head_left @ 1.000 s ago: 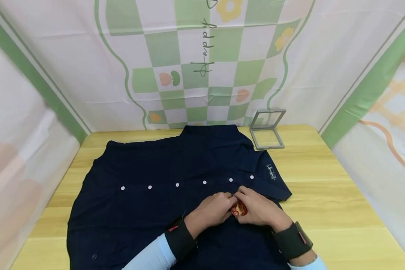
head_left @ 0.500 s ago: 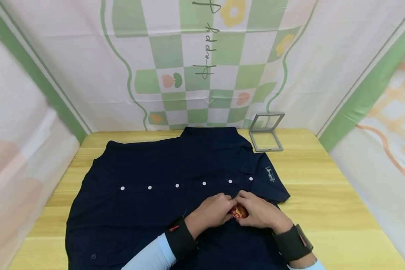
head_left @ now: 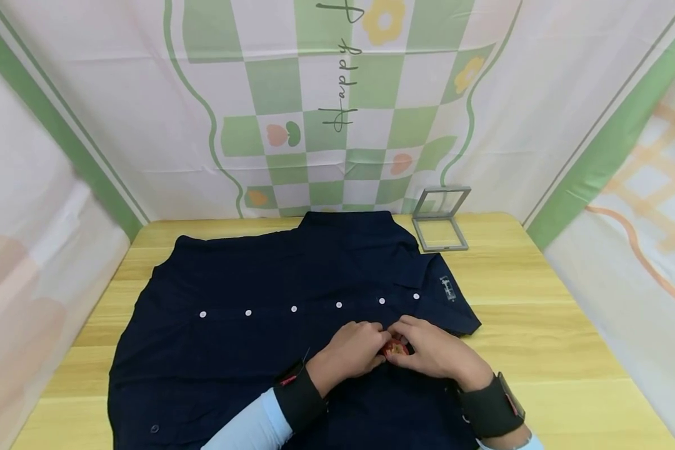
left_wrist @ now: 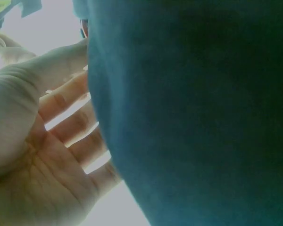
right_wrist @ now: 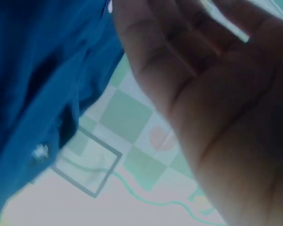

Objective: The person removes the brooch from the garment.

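A dark navy short-sleeved shirt (head_left: 236,356) lies spread out, with a row of white buttons along its middle. Over its right part both hands meet at a small round red badge (head_left: 395,348) with a gold-coloured picture. My left hand (head_left: 353,350) pinches the badge's left edge. From the other side my right hand (head_left: 435,351) grips it, thumb across part of its face. Dark cloth covers the left fingertips in the left wrist view, where the left hand (left_wrist: 47,127) reaches behind it. The right hand's (right_wrist: 212,94) fingertips run out of the right wrist view beside blue-looking cloth.
An open grey-framed clear case (head_left: 441,219) stands at the table's back edge, right of the shirt collar. The light wooden table (head_left: 545,337) extends to the right. Patterned fabric (head_left: 309,131) hangs behind and along both sides.
The right thumb has shifted up onto the badge's face, so less of the badge shows. The left hand stays almost in place. The head view has moved slightly.
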The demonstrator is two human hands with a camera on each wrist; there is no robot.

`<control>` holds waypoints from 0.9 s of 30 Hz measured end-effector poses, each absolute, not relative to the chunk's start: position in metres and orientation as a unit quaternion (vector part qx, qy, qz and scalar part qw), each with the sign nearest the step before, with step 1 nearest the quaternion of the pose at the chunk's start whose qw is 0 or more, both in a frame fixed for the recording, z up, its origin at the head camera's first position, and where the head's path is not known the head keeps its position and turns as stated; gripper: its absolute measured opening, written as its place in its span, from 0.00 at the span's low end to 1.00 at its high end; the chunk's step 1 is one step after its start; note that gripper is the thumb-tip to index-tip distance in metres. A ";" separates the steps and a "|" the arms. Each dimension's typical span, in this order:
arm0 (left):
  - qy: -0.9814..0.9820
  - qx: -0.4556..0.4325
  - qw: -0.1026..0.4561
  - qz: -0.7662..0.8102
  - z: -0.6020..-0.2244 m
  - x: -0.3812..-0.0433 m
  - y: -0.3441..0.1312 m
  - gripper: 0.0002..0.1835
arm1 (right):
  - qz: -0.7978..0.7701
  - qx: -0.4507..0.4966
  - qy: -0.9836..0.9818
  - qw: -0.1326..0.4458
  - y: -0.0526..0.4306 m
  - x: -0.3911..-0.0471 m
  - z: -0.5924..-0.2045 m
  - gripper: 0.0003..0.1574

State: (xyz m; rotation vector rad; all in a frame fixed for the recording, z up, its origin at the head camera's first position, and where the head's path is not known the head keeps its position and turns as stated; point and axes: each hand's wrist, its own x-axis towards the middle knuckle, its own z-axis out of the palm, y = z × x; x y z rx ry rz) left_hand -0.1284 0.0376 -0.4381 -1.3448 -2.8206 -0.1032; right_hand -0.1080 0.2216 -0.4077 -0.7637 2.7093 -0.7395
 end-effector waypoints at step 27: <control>-0.888 -0.459 0.000 -0.032 -0.446 -0.136 0.045 0.12 | -0.201 -0.178 0.955 0.123 0.220 -0.106 -0.428 0.23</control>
